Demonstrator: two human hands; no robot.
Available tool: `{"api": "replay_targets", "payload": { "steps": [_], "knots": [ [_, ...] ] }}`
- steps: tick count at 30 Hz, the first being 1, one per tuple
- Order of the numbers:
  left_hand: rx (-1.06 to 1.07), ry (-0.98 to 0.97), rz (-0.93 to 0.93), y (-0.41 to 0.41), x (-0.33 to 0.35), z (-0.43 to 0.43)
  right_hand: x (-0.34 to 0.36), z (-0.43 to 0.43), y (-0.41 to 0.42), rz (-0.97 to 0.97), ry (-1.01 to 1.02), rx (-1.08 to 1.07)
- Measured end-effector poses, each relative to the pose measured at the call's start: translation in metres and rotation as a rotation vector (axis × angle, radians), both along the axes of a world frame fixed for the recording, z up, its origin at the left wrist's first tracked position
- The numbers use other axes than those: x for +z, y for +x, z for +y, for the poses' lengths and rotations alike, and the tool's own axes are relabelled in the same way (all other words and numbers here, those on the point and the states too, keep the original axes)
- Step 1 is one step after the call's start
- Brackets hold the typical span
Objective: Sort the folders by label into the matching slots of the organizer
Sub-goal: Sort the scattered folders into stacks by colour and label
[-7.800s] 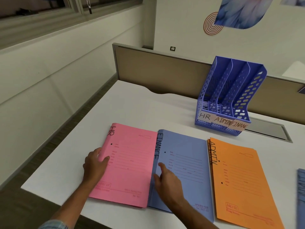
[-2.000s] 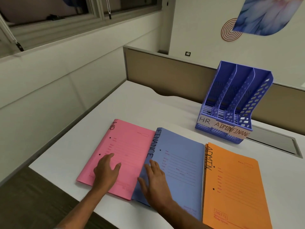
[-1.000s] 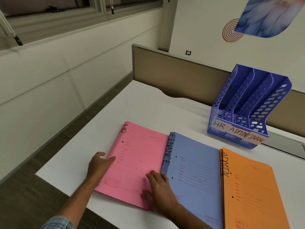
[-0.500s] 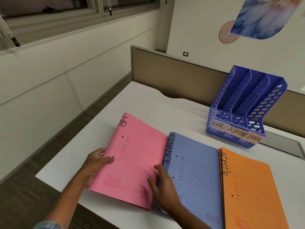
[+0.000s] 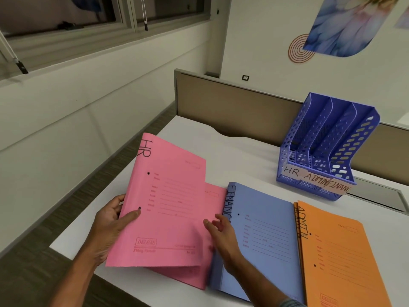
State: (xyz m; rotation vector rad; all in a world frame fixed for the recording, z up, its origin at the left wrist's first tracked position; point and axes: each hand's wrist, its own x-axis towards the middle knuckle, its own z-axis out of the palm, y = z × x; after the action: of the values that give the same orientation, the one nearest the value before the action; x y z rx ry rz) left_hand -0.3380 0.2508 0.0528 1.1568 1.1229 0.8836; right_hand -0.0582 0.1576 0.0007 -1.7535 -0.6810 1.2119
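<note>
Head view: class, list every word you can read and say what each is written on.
"HR": lifted pink folder, top corner.
"FINANC": blue folder, left edge.
"ADMIN": orange folder, left edge.
"HR", "ADMIN", "FINANC": paper labels on the organizer front.
Printed forms and stamps on the folders: too blurred to read.

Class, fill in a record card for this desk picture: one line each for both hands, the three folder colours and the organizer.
Left hand: grips the pink folder by its spine edge, raised and tilted.
Right hand: fingers loose, beside the raised folder's right edge.
Pink: marked HR; a second pink folder lies flat beneath.
Blue folder: label starts FINANC; flat on the table.
Orange folder: marked ADMIN; flat, rightmost.
Organizer: blue, slots labelled HR, ADMIN, FINANC; no folders inside.
</note>
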Motion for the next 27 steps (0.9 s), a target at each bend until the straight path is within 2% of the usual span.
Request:
{"api": "replay_targets", "payload": {
  "steps": [7,15,27],
  "knots": [
    [-0.098,-0.039,-0.128,0.045,0.008,-0.001,0.024,0.012,0.033,0.170,0.084,-0.130],
    [-0.231,-0.073,-0.110,0.150,0.019,-0.008,0.036,0.000,0.103,0.035,0.262,-0.349],
    [-0.162,-0.075,-0.108,0.315,0.069,0.019,0.085,-0.001,0.258,-0.123,0.559,-0.277]
  ]
}}
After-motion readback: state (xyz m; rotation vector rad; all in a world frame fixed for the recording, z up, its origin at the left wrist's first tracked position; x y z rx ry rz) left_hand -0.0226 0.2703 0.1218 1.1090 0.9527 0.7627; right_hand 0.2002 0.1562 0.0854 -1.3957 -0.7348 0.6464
